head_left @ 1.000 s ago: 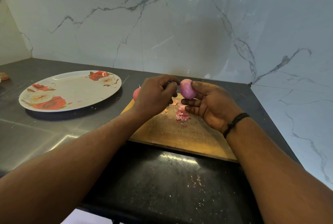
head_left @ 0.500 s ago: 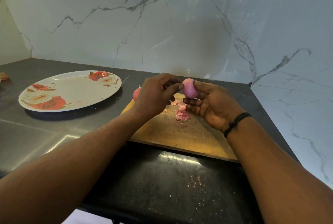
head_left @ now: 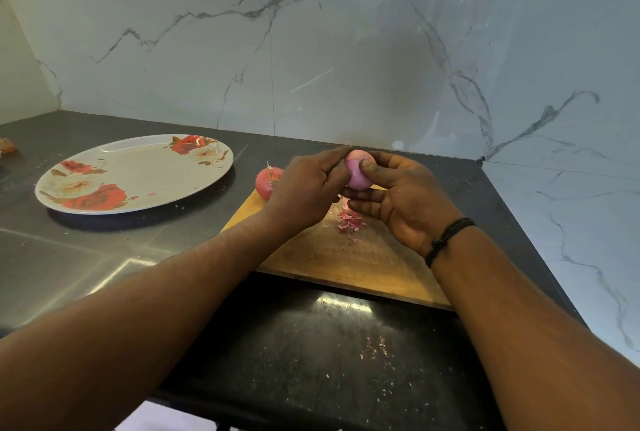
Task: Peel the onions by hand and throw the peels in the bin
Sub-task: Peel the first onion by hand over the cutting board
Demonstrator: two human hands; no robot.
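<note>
Right hand (head_left: 405, 202) cups the onion (head_left: 358, 172); left hand (head_left: 308, 184) pinches its skin. Risk: slick bulb slips, or peels (head_left: 350, 221) scatter off the board's (head_left: 346, 257) far edge.

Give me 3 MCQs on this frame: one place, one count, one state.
1. Where does the pile of peels lie?
A. on the floral plate
B. on the wooden cutting board
C. on the floor

2. How many onions are in view?
A. two
B. four
C. none

3. What state is the held onion in?
A. sliced in half
B. mostly peeled, smooth purple
C. resting on the plate

Key: 1 B, the peels sit on the cutting board below the hands. 2 A, one is held, and an unpeeled onion lies behind the left hand. 3 B, the right hand holds it whole, glossy purple.
</note>
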